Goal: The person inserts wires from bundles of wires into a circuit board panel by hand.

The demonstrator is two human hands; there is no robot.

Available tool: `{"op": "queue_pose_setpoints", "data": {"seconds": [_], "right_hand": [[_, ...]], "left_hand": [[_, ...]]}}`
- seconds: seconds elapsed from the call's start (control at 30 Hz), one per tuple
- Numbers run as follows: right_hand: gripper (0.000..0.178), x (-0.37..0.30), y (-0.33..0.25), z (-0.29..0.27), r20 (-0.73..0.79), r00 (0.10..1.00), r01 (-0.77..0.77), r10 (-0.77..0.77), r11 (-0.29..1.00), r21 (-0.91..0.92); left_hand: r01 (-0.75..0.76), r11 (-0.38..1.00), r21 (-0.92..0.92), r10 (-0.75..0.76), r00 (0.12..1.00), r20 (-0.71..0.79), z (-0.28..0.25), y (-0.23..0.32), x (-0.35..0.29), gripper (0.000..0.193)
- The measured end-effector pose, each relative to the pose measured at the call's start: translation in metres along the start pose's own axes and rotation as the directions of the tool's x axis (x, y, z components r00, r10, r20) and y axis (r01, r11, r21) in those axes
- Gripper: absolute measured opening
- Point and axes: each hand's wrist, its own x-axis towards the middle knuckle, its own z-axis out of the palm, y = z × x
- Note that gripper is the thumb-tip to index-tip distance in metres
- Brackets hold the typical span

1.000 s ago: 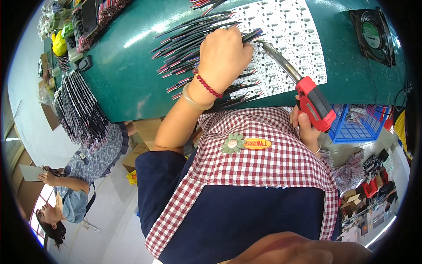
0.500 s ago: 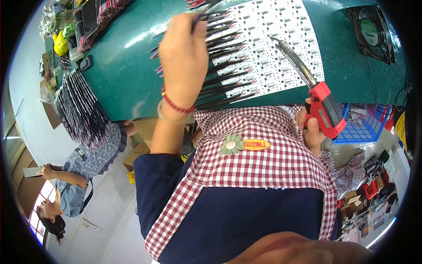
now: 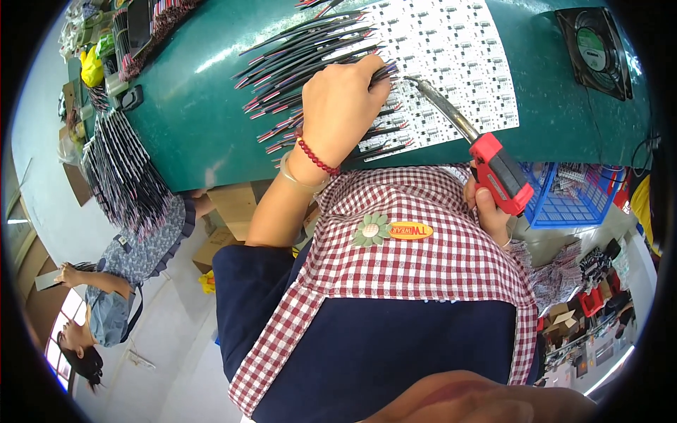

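My left hand (image 3: 344, 102) pinches the end of a dark cable (image 3: 386, 72) over the white sheet of small circuit boards (image 3: 462, 60). Below and around it, rows of black cables with red and pale wire ends (image 3: 300, 49) lie across the sheet's left part. In my right hand (image 3: 485, 210), partly hidden, is a red and black soldering iron (image 3: 499, 169). Its bent tip points left at the boards, just right of the pinched cable end; whether they touch, I cannot tell.
A black fan (image 3: 594, 51) stands at the green table's (image 3: 183, 120) right. Below it is a blue basket (image 3: 571, 201). A thick bundle of cables (image 3: 123, 169) hangs over the left edge, near a small black object (image 3: 131, 98). Another person (image 3: 106, 310) is at the far left.
My left hand has come nearer and to the right, from the far cables to the middle of the sheet. The soldering iron has shifted left, its tip now close to that hand.
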Motion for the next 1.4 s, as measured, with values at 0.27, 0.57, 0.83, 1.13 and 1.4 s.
{"op": "queue_pose_setpoints", "data": {"seconds": [0.27,0.57,0.83,1.13,1.4], "right_hand": [[0.019,0.005,0.01,-0.001,0.035,0.999,0.012,-0.012,1.0,-0.01],[0.017,0.003,0.02,-0.008,0.03,0.991,0.134,-0.134,0.896,-0.422],[0.018,0.005,0.012,0.003,-0.06,0.987,0.127,-0.148,0.955,-0.268],[0.027,0.0,-0.011,0.013,-0.017,0.999,-0.036,0.037,0.998,0.06],[0.029,0.0,-0.007,0.003,0.037,0.999,-0.001,-0.002,0.997,0.072]], "left_hand": [[-0.087,0.992,0.093,0.084,0.996,0.037,-0.002,-0.001,0.009,0.015],[-0.14,0.985,0.105,0.131,0.987,0.092,-0.006,-0.002,0.013,0.014],[-0.144,0.981,0.127,0.131,0.986,0.102,-0.007,0.0,0.014,0.014],[-0.166,0.975,0.147,0.157,0.985,0.071,-0.007,0.001,0.015,0.014],[-0.157,0.976,0.151,0.147,0.986,0.08,-0.005,-0.001,0.015,0.015]]}}
